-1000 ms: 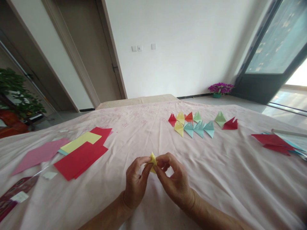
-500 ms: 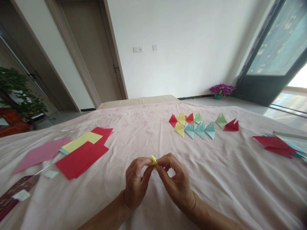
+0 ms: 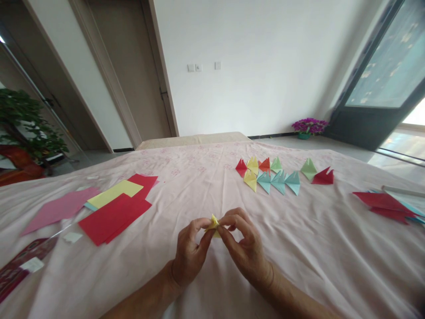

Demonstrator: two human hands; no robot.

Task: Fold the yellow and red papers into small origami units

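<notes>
A small folded yellow paper piece (image 3: 214, 223) is held up between both hands, over the near middle of the cloth. My left hand (image 3: 192, 246) pinches its left side between thumb and forefinger. On its right side, the thumb and fingertips of my right hand (image 3: 245, 241) close on the paper. Fingers partly cover it, so its full shape cannot be made out. Beyond the hands, to the right, several folded paper pieces stand in rows, among them a yellow one (image 3: 250, 180), a blue one (image 3: 278, 180) and a dark red one (image 3: 323, 176).
Flat red sheets (image 3: 113, 217), a yellow sheet (image 3: 116, 193) and a pink sheet (image 3: 61, 209) lie at the left. A dark red packet (image 3: 23, 261) is at the near left. More red paper (image 3: 381, 204) lies at the far right on the pale pink cloth (image 3: 186, 177).
Both hands keep their pinch on the yellow paper, and the right fingers have shifted slightly. The whole view has moved a little, so the surroundings sit slightly further right.
</notes>
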